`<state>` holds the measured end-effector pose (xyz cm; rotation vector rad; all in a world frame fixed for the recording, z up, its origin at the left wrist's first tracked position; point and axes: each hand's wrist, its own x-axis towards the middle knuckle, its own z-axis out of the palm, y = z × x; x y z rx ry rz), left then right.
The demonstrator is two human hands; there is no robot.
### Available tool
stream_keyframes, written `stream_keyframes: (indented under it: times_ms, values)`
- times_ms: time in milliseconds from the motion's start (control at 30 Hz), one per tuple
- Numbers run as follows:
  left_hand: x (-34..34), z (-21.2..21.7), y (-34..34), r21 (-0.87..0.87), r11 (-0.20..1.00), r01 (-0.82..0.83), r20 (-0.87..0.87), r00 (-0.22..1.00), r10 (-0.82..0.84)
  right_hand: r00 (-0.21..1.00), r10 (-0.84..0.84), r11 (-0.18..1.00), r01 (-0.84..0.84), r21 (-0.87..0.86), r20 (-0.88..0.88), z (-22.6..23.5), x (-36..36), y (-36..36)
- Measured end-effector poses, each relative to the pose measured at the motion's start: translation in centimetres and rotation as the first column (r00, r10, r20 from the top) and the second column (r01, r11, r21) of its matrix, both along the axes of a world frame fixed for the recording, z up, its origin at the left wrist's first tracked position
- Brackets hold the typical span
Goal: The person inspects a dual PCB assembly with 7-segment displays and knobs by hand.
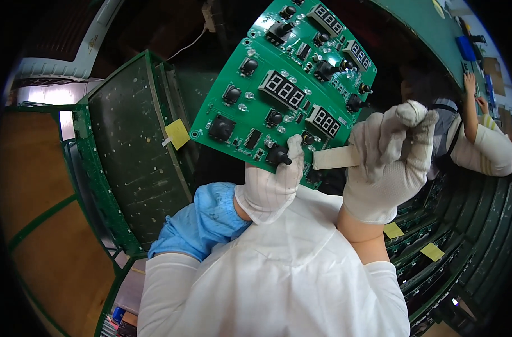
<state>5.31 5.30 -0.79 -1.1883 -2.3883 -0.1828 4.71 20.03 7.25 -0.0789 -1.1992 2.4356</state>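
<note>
A green circuit board [253,78] is held up tilted before me, bearing several segment displays, black buttons, black knob-like parts and small clear LEDs. My left hand [272,188], in a white glove, grips its near edge with the thumb on the component side; its other fingers are hidden beneath. In my right hand [388,160], also gloved, the curled fingers hold a flat pale strip [335,158]. The strip's free end reaches the board's near right edge, beside a display; whether it touches cannot be made out.
To the left stands a dark green racked box [138,135] with a yellow tag [178,133]. More dark slotted racks [458,241] with yellow tags are at lower right. Another person [480,140] works by a green bench [424,28] at far right.
</note>
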Motion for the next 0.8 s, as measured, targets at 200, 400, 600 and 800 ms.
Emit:
stream_keyframes:
  times_ms: [200,400,600,800]
  values:
    - [0.0,1.2,1.0,0.657,0.525,-0.541,0.748,0.555,-0.363,0.988,0.085,0.983,-0.104,-0.149,-0.127,0.1,-1.0,1.5]
    - [0.6,1.0,1.9,0.554,0.219,-0.803,0.669,0.273,-0.692,0.998,0.015,0.985,-0.026,-0.171,-0.067,1.2,-1.2,1.3]
    - [1.0,-0.7,1.9,0.702,0.360,-0.615,0.694,0.473,-0.543,0.993,0.114,0.985,-0.110,-0.133,0.021,1.1,-0.9,0.6]
    - [1.0,-1.3,1.6,0.748,0.527,-0.404,0.637,0.661,-0.397,0.975,0.183,0.972,-0.199,-0.129,-0.123,1.5,-1.5,2.1]
